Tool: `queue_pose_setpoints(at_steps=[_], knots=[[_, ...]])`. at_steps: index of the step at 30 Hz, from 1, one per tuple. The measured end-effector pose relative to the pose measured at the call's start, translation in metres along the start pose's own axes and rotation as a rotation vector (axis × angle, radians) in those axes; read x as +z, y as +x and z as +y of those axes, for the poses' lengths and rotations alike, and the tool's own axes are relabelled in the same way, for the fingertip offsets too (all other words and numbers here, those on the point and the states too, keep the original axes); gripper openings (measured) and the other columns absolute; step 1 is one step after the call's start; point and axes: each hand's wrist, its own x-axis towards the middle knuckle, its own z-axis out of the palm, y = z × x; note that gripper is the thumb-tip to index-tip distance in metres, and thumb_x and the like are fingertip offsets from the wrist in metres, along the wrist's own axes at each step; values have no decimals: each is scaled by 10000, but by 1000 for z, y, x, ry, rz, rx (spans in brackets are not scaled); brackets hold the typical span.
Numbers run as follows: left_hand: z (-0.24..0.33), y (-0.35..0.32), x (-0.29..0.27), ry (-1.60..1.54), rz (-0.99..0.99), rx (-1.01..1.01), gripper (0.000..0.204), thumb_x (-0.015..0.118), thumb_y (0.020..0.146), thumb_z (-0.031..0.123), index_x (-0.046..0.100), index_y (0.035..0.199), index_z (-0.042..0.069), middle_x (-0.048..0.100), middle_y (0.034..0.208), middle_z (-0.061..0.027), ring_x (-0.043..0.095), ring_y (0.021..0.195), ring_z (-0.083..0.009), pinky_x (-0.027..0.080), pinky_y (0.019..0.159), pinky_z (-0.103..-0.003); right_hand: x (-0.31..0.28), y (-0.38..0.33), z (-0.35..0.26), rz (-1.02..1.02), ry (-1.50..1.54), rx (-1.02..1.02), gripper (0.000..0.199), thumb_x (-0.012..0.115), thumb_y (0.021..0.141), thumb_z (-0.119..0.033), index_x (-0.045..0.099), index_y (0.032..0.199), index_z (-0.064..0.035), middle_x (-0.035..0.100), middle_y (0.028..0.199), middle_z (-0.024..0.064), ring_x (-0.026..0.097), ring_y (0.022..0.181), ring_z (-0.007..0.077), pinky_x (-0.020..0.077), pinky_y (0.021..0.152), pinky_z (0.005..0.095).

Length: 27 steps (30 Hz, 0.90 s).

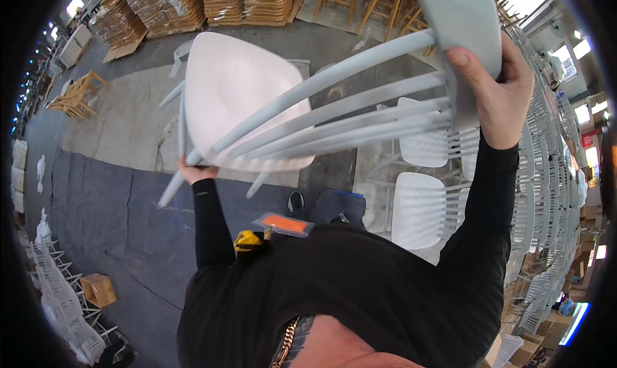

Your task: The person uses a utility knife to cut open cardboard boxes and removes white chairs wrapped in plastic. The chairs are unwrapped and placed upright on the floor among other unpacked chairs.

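Note:
A pale grey-white chair [247, 98] with a slatted back is held up in front of me, tilted on its side with its backrest toward the right. My right hand [498, 91] grips the wide top rail of the backrest, thumb on the near face and fingers round the outer edge. At the other end, my left hand [196, 171] is closed round the chair near the rear corner of the seat, where a leg joins; the seat and leg partly hide its fingers. The legs point to the left, clear of the floor.
Similar white chairs [419, 210] stand close on the right, with long rows of stacked chairs [536, 175] beyond. Wrapped wooden stacks [167, 8] and wooden stools [384, 1] are at the back. A dark mat [128, 220] covers the floor at left, with a cardboard box [98, 290] on it.

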Motion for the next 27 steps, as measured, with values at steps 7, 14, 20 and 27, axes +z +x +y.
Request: queue_pose_setpoints(at_steps=[7, 14, 20, 27], knots=[[-184, 69, 63, -92, -348, -563, 918, 345, 762, 772, 338, 1458, 174, 309, 1512, -128, 285, 1369, -393, 222, 1024, -694, 115, 108, 89, -298, -56, -471, 440, 899, 582, -245, 678, 890, -20, 660, 699, 77, 655, 607, 210, 500, 578, 293], [-344, 106, 101, 37, 111, -820, 896, 268, 756, 785, 367, 1445, 221, 361, 1492, -91, 309, 1367, -349, 205, 1029, -659, 175, 167, 231, -667, -16, -685, 473, 875, 539, -315, 624, 852, -65, 632, 690, 57, 631, 617, 257, 483, 555, 338], [-459, 124, 85, -150, 94, -437, 796, 191, 895, 698, 325, 1471, 166, 357, 1501, -63, 327, 1366, -310, 251, 1105, -488, 206, 148, 363, -787, 94, -665, 468, 854, 519, -317, 611, 831, -66, 577, 648, 46, 577, 554, 240, 441, 514, 339], [-540, 134, 88, -155, 291, -657, 828, 289, 880, 743, 351, 1446, 142, 397, 1463, -105, 359, 1340, -304, 280, 1092, -477, 195, 107, 442, -847, 109, -687, 451, 809, 445, -268, 608, 797, -70, 528, 635, 4, 549, 546, 172, 399, 493, 300]])
